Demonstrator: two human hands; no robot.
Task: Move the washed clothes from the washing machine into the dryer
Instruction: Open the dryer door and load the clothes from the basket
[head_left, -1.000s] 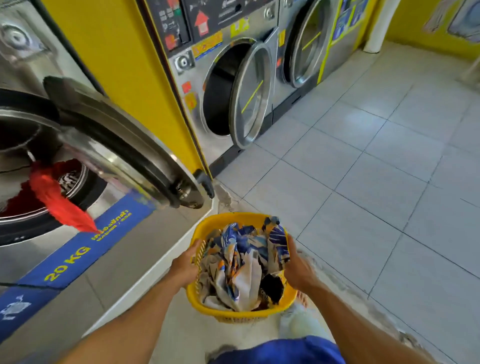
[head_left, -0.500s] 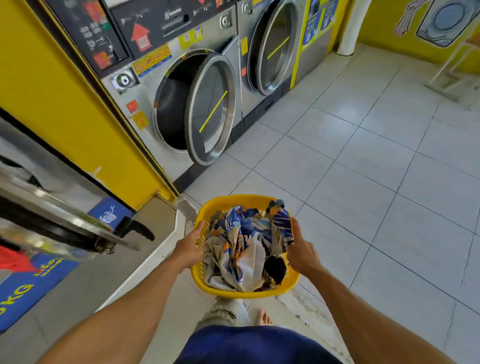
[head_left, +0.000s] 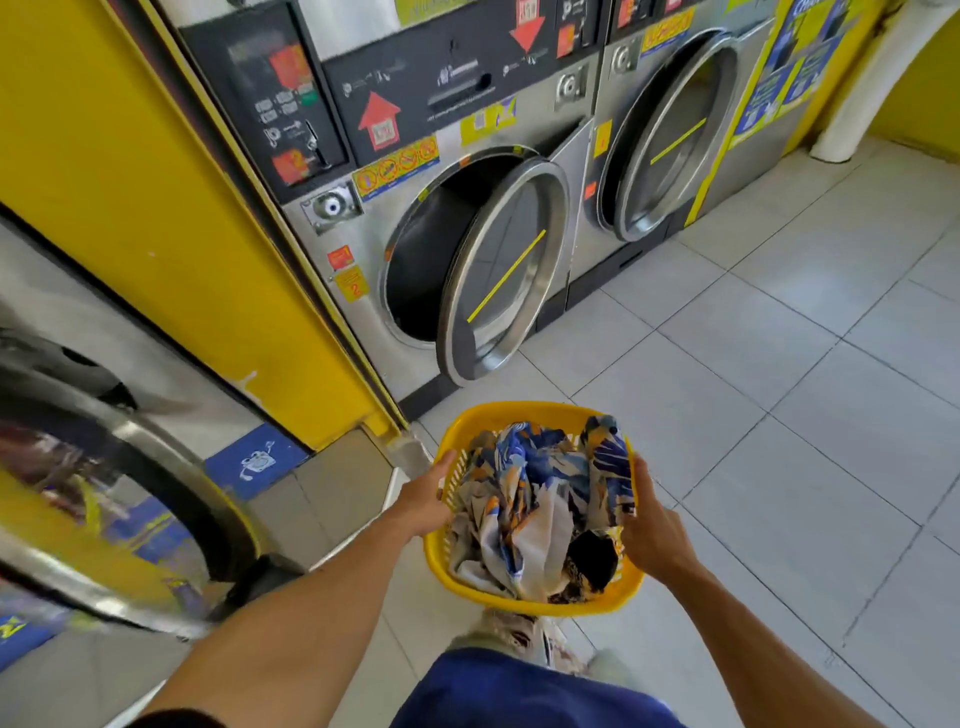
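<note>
I carry a yellow plastic laundry basket in front of me. My left hand grips its left rim and my right hand grips its right rim. Inside lies a heap of washed clothes, mostly blue, white and orange patterned fabric, with a dark piece near the front. Ahead stands a steel dryer with its round door swung open and a dark drum behind. The washing machine's open door juts out at the lower left.
A second dryer stands to the right, door ajar. A yellow wall panel separates the washer from the dryers. Light grey floor tiles stretch to the right. A low step edge runs by the washer.
I have turned away from the washer and come closer to the open dryer. The basket stays held by both hands. The red garment in the washer is out of view.
</note>
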